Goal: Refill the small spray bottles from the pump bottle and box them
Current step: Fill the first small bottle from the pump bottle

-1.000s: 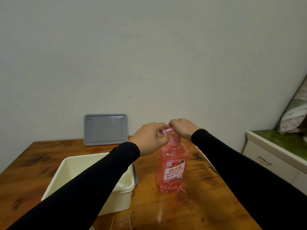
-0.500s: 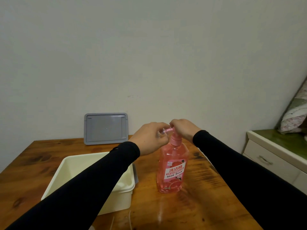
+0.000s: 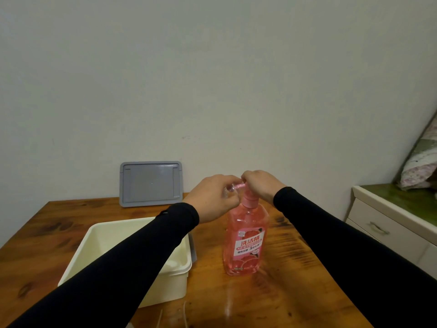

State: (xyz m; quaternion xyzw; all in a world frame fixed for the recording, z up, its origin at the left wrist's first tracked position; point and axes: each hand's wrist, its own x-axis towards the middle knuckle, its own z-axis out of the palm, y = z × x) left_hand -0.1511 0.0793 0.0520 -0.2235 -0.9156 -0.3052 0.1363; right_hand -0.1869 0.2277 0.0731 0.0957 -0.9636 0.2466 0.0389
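Observation:
A pink pump bottle [image 3: 246, 240] with a white and red label stands upright on the wooden table [image 3: 272, 292]. My right hand [image 3: 261, 187] rests on top of its pump head. My left hand [image 3: 212, 200] is closed around a small clear spray bottle [image 3: 229, 188], held right at the tip of the pump's spout; most of that little bottle is hidden by my fingers. A cream plastic box [image 3: 99, 235] sits open to the left of the pump bottle, partly covered by my left sleeve.
A grey lid [image 3: 151, 183] leans upright against the wall at the table's back edge. A white cabinet with a green top [image 3: 392, 218] stands to the right of the table, with a folded quilt [image 3: 421, 166] on it. Thin white cords [image 3: 184, 313] lie at the front edge.
Both hands stay at the pump head; the pump bottle and hands show only a tiny shift. Nothing was picked up or let go.

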